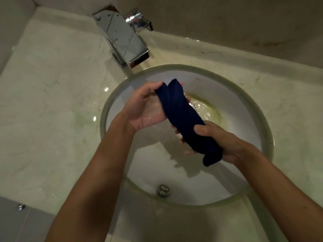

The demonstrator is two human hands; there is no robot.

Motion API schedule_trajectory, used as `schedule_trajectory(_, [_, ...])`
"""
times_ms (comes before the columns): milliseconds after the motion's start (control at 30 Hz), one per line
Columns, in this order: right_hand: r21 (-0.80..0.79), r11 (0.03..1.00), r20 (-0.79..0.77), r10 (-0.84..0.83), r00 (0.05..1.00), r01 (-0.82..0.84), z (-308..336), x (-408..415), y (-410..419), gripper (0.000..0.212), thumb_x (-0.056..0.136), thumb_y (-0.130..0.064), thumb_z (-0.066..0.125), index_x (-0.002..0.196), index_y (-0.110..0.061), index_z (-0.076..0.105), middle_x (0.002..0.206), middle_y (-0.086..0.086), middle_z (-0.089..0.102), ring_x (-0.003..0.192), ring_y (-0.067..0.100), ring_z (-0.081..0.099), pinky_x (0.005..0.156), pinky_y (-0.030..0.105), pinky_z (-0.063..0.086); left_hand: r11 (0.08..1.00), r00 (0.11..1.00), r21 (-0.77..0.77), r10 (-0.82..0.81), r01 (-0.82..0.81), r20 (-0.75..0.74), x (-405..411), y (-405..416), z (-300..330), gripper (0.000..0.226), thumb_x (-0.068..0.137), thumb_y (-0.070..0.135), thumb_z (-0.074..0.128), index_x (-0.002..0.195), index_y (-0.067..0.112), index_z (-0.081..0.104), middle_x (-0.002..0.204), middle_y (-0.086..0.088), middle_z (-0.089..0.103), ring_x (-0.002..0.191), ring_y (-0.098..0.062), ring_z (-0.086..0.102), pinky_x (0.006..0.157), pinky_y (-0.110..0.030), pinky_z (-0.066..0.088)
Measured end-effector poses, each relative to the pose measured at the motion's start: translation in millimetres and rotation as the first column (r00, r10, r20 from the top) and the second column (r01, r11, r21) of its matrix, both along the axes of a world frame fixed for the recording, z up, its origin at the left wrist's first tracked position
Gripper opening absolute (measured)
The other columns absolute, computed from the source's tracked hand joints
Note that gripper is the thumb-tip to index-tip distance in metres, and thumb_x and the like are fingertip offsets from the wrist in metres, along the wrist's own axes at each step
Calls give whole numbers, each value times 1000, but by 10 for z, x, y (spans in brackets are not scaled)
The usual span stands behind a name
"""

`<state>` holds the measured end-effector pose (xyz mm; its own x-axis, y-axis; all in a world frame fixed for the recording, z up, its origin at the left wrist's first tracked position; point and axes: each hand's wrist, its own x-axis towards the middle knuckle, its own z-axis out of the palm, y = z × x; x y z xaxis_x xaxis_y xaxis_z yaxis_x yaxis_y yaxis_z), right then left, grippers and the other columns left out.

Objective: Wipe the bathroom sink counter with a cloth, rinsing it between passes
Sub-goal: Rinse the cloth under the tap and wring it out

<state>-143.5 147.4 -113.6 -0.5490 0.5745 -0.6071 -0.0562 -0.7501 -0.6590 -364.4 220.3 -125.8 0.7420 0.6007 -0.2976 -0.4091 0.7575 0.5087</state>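
You're in the rinse-and-wring step; the dark blue cloth (pixel 185 117) is twisted into a rope and held over the middle of the sink (pixel 244 95), clear of the bowl; your left hand (pixel 145 107) has its fingers curled round the far end, nearest the tap (pixel 122 42); your right hand (pixel 225 144) is clenched round the near end, thumb on top, w/ a knot of fabric poking out below the palm; both grips look firm, hands turned against each other, so I'd judge you're squeezing water out.

Water sits rippling in the bottom of the bowl just behind the cloth; can't tell if the tap is running, no stream shows.

Next move, as I read it: finish the twist, shake the cloth open, then take it to the counter (pixel 52 102) for another pass; that calls for letting go w/ one hand and refolding to a flat pad.

Around you: tap at the back edge of the counter, left of centre, w/ its handle (pixel 138 19) just right of it; overflow hole (pixel 163 190) on the near wall of the bowl; wet patches on the counter by the back rim and front edge; nothing stands in the way of a wipe on the left side, but the tap base will need going round.
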Motion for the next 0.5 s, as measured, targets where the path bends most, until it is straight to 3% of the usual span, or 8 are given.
schedule_trajectory(33, [-18, 1000, -52, -13, 999, 12, 9, 7, 18, 101, 54, -55, 94, 133, -1, 59, 118, 13, 69, 101, 27, 67, 90, 45, 60, 1000, 1000, 15, 10, -10, 19, -11, -16, -19, 75, 88, 37, 72, 144, 4, 35, 130, -17, 52, 128, -33, 52, 116, -49, 36])
schedule_trajectory(100, [-54, 997, -119, -52, 992, 46, 12, -24, 38, 95, 61, -53, 90, 134, 0, 57, 101, 14, 72, 96, 30, 69, 107, 56, 48, 997, 998, 60, 50, -52, 35, -27, -41, -33, 90, 87, 44, 75, 151, 0, 30, 138, -15, 55, 138, -34, 47, 118, -50, 36])
schedule_trajectory(167, [-89, 991, -208, -114, 971, 97, 21, -59, 49, 82, 70, -51, 85, 132, -4, 59, 81, 15, 67, 79, 30, 70, 100, 56, 51, 985, 995, 155, 89, -81, -44, -28, -49, -42, 93, 86, 51, 74, 151, -2, 32, 142, -12, 57, 142, -31, 45, 117, -47, 37])
schedule_trajectory(233, [-156, 979, -334, -178, 926, 132, 56, -89, 53, 71, 78, -49, 79, 133, -8, 59, 76, 12, 65, 69, 27, 65, 83, 49, 58, 971, 965, 207, 162, -118, -207, 24, -47, -16, 91, 80, 58, 75, 146, 4, 45, 136, -9, 63, 133, -25, 55, 111, -41, 46])
schedule_trajectory(333, [-249, 963, -400, -202, 894, 106, 82, -135, 77, 78, 77, -52, 77, 133, -2, 58, 91, 17, 70, 80, 32, 67, 80, 46, 59, 969, 904, 166, 233, -184, -357, 189, -38, 23, 102, 55, 71, 84, 130, 8, 61, 116, -6, 73, 111, -20, 69, 95, -34, 57])
schedule_trajectory(400, [-267, 958, -414, -211, 886, 104, 66, -154, 107, 86, 72, -52, 82, 135, 0, 57, 110, 22, 68, 96, 36, 67, 88, 51, 57, 967, 915, 56, 252, -247, -315, 283, -44, -2, 119, 50, 67, 91, 139, -3, 52, 108, -7, 74, 99, -21, 71, 83, -32, 59])
schedule_trajectory(433, [-277, 954, -419, -230, 878, 118, 46, -156, 118, 91, 71, -51, 83, 141, 0, 53, 116, 23, 66, 101, 37, 65, 93, 55, 54, 962, 933, -3, 262, -271, -248, 311, -65, -10, 117, 57, 58, 92, 144, -5, 46, 108, -8, 73, 95, -22, 71, 77, -31, 60])
schedule_trajectory(500, [-279, 951, -430, -249, 868, 134, 35, -146, 132, 92, 73, -47, 83, 146, -2, 49, 114, 23, 67, 101, 37, 66, 100, 58, 50, 952, 949, -47, 296, -302, -104, 367, -101, 3, 77, 74, 39, 82, 133, -5, 58, 113, -7, 72, 105, -21, 70, 88, -34, 59])
